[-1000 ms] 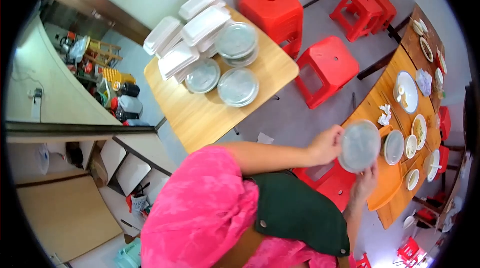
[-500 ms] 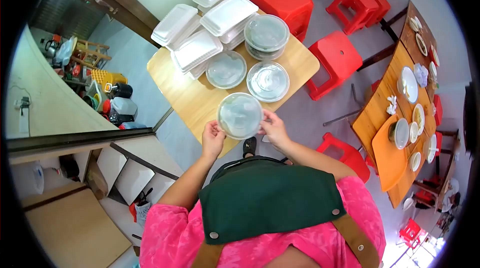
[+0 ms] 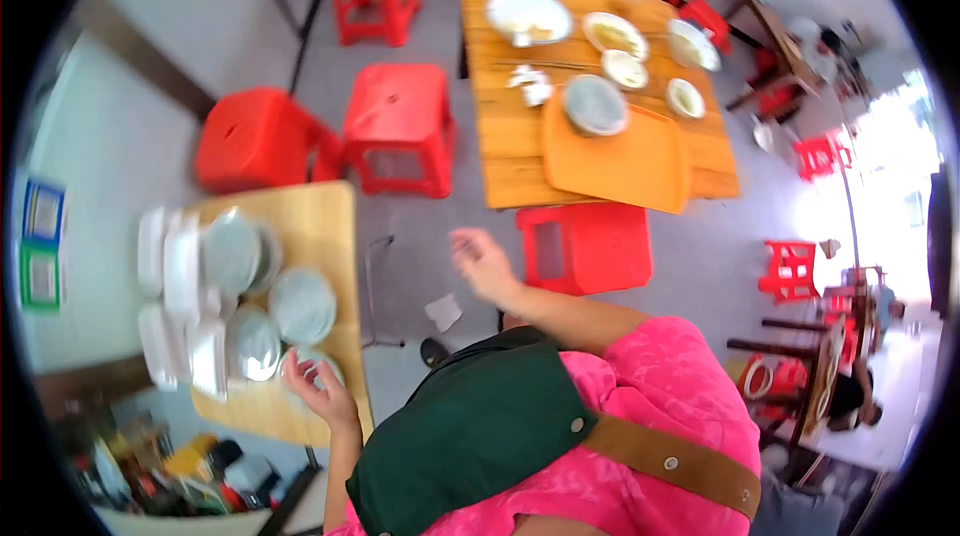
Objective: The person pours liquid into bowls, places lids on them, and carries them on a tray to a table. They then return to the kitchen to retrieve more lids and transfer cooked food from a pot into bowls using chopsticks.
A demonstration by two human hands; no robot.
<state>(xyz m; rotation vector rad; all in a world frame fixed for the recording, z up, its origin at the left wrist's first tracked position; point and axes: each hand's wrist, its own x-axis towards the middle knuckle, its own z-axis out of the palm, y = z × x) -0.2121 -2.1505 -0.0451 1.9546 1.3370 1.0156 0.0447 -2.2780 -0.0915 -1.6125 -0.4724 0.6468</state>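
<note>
My left hand (image 3: 322, 394) is beside the small table's front edge, fingers apart, overlapping the rim of a round lidded container (image 3: 325, 364). Other round containers with clear lids stand close by: one shiny-topped container (image 3: 253, 344), another container (image 3: 302, 306) and a stacked container (image 3: 231, 251) farther back. My right hand (image 3: 484, 264) hangs over the floor between the two tables, slightly blurred, holding nothing, its fingers loosely apart.
White lidded boxes (image 3: 183, 271) are piled at the small table's (image 3: 325, 221) wall side. Red stools (image 3: 400, 111) stand beyond it. A wooden table (image 3: 505, 141) holds bowls, crumpled tissue, an orange tray (image 3: 625, 161) and a lidded container (image 3: 596, 104). A red stool (image 3: 590, 251) is near my right arm.
I have turned right toward the wooden table. The round container that both hands held is now down on the small table. My right hand has left it and swung away.
</note>
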